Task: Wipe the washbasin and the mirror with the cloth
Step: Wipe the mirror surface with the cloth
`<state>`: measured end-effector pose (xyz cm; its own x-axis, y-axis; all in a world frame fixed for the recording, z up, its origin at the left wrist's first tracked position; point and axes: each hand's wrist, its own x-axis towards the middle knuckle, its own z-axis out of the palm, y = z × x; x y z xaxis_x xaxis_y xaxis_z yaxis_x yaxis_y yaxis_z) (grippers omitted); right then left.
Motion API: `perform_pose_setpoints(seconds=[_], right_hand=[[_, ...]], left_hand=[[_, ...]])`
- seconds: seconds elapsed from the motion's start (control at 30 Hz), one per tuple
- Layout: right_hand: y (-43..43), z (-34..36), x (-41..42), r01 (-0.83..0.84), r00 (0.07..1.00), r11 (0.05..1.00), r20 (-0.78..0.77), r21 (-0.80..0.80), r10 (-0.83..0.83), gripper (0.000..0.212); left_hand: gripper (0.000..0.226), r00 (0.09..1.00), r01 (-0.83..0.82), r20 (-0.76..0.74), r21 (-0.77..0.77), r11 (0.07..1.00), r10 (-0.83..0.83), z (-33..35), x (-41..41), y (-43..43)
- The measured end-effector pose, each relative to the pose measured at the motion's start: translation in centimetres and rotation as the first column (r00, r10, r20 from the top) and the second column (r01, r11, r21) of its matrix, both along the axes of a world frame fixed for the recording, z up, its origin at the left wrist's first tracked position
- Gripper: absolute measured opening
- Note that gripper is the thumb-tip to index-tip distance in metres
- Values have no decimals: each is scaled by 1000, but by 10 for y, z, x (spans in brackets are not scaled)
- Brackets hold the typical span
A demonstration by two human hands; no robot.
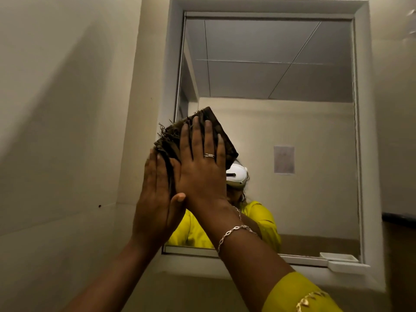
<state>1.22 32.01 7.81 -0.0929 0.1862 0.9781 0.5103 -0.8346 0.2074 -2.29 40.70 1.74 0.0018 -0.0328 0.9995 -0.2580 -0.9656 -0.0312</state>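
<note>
Right grip: the right grip [200, 167] lies flat on the cloth [171, 138], fingers straight and spread, palm pressing; nothing is curled round the fabric.
Left grip: the left grip [155, 194] stands edge-on just beside the right one, fingers straight and together, pressing the cloth's left part; its thumb touches the heel of the right grip.
Cloth: dark, folded into a pad with a frayed edge at the upper left, held between both palms and the glass. It sits at the lower left of the mirror [281, 86] and overlaps the left side of the frame [364, 131].
Mirror: upright on the wall [67, 109], its glass reflecting ceiling panels, a pale wall and the person in a yellow sleeve. No streaks, wet marks or dull patches show, so I cannot tell which parts have been wiped.
Ledge: a small white tray [340, 257] sits on the frame's bottom right corner, well apart from the cloth.
Washbasin: not in view; whether it has been cleaned cannot be told.
Step in hand: wiping the mirror, judged from the flat two-palm press.
Left to do: probably the upper and right areas of the glass, which the cloth does not cover, and perhaps the washbasin.
</note>
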Motion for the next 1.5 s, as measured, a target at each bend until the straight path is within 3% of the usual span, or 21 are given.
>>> perform_pose_setpoints(seconds=[0.13, 0.4, 0.77, 1.03, 1.33, 1.5], right_hand=[[-21, -1, 3, 0, 1000, 999, 0, -46, 0, 59], [-116, -7, 31, 55, 998, 998, -14, 27, -55, 58], [-223, -18, 65, 231, 972, 955, -95, 188, -217, 60], [-180, -34, 51, 225, 965, 907, -209, 355, -158, 62], [-80, -40, 16, 150, 977, 965, -181, 215, -112, 62], [-34, -40, 2, 77, 986, 985, -156, 154, -53, 63]], left_hand=[[83, 999, -39, -18, -7, 999, 39, 0, 0, -1], [86, 973, -230, -6, 2, 973, 230, -1, 4, 3], [89, 973, -230, 20, 15, 973, 230, -2, 7, 2], [81, 983, -179, 33, -33, 983, 180, -5, 5, -5], [88, 988, -148, 40, -62, 987, 150, -6, 9, 2], [66, 997, -48, 54, -72, 996, 52, -5, 3, -3]])
